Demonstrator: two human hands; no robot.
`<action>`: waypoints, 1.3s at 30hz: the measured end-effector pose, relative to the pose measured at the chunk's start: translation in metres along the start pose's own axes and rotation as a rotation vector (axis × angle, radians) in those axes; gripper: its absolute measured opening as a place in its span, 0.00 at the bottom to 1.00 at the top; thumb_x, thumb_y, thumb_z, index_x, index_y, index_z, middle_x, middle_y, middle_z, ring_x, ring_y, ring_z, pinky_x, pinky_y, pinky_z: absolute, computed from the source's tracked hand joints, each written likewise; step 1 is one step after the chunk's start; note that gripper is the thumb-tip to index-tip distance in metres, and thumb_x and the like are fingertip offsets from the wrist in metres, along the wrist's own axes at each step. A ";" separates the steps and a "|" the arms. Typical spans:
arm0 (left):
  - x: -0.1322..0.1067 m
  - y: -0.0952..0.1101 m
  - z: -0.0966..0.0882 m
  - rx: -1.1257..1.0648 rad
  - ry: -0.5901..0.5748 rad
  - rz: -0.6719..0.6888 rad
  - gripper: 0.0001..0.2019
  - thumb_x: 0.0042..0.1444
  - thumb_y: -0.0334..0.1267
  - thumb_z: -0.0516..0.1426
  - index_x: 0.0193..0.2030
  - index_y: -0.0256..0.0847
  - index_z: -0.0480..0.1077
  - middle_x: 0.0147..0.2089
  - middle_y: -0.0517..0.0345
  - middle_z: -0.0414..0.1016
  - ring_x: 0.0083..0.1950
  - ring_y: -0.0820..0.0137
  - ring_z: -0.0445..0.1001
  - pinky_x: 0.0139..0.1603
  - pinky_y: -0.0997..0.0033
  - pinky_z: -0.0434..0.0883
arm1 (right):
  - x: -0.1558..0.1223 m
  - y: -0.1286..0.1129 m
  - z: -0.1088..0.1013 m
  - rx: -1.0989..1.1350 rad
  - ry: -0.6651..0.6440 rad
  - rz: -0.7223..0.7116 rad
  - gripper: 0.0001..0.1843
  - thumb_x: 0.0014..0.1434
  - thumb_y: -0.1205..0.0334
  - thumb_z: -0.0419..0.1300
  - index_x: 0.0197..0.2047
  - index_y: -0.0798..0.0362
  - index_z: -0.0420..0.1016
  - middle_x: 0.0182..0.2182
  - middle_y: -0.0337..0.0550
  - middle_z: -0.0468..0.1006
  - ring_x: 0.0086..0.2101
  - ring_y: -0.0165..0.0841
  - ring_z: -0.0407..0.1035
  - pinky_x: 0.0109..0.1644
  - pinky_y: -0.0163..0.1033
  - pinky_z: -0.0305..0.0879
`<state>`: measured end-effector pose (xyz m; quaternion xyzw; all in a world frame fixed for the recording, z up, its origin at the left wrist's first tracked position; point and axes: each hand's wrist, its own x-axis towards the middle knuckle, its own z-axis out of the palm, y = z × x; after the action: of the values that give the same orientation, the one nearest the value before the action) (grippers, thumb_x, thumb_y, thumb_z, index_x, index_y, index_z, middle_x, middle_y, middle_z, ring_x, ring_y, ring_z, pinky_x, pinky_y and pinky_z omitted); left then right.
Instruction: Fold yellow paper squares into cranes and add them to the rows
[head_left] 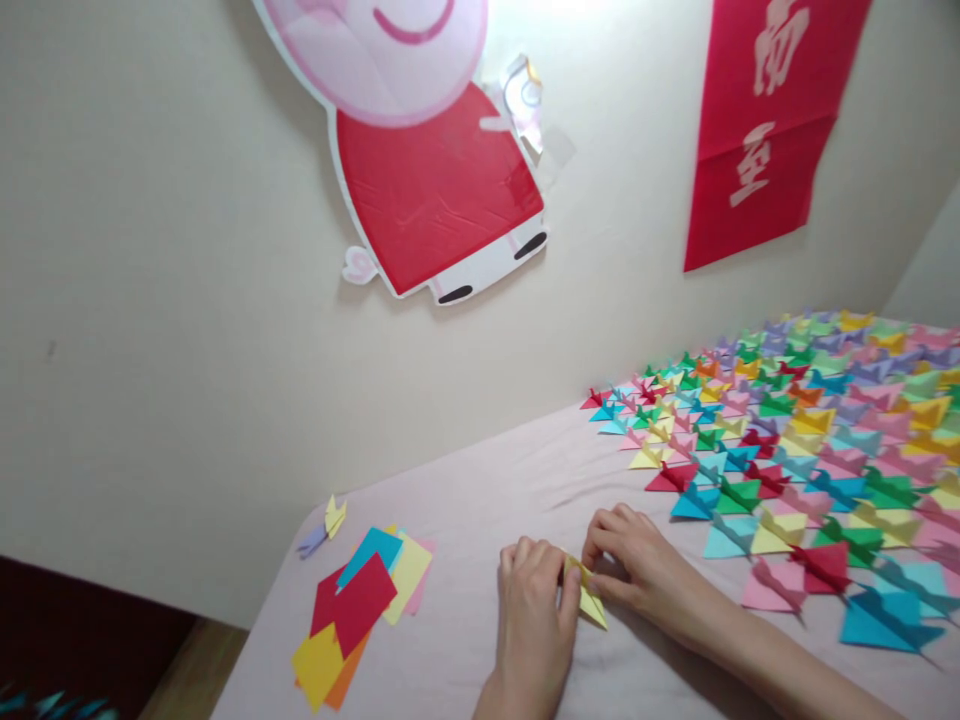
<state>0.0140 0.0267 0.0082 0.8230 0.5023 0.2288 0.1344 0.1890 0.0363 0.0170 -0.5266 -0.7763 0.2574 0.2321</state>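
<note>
Yellow paper (592, 608), one folded piece, is pinched by the fingers (571, 592) of two hands (531, 595).

A pale wall (187, 300) was decorated with a cartoon cut-out (442, 190), its red body shown whole and its pink head cropped by the upper edge. A shiny scrap (523, 95) was seen at its right side. Farther right, a creased red banner (772, 135) was marked with pale characters. At lower left, a strip of brown floor (176, 670) was exposed.
</note>
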 end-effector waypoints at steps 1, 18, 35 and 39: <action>0.000 0.000 -0.001 -0.010 -0.009 0.001 0.09 0.64 0.27 0.52 0.33 0.42 0.67 0.35 0.60 0.73 0.40 0.65 0.67 0.44 0.62 0.59 | 0.001 0.000 0.001 -0.005 0.004 0.004 0.03 0.57 0.68 0.64 0.33 0.51 0.76 0.37 0.43 0.76 0.42 0.40 0.66 0.47 0.45 0.60; 0.001 0.000 -0.008 -0.106 0.023 -0.020 0.08 0.67 0.29 0.51 0.37 0.44 0.67 0.36 0.63 0.74 0.40 0.66 0.69 0.45 0.64 0.58 | 0.005 0.007 -0.001 0.140 -0.031 0.033 0.08 0.55 0.71 0.62 0.32 0.48 0.79 0.37 0.41 0.77 0.44 0.40 0.66 0.51 0.47 0.60; -0.002 -0.006 -0.005 -0.169 0.022 -0.067 0.13 0.70 0.34 0.45 0.38 0.44 0.69 0.38 0.58 0.74 0.43 0.65 0.69 0.47 0.63 0.62 | 0.007 0.006 0.005 0.069 0.048 0.017 0.06 0.57 0.66 0.62 0.30 0.48 0.78 0.34 0.42 0.79 0.40 0.40 0.67 0.46 0.47 0.60; -0.002 -0.004 -0.005 -0.167 0.026 -0.087 0.09 0.67 0.41 0.53 0.37 0.44 0.70 0.37 0.58 0.74 0.42 0.64 0.69 0.45 0.64 0.63 | 0.006 0.007 0.008 0.048 0.071 0.007 0.06 0.59 0.63 0.62 0.30 0.48 0.78 0.34 0.41 0.79 0.40 0.40 0.67 0.45 0.46 0.59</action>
<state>0.0078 0.0273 0.0098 0.7831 0.5185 0.2748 0.2060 0.1866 0.0433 0.0066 -0.5324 -0.7593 0.2579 0.2711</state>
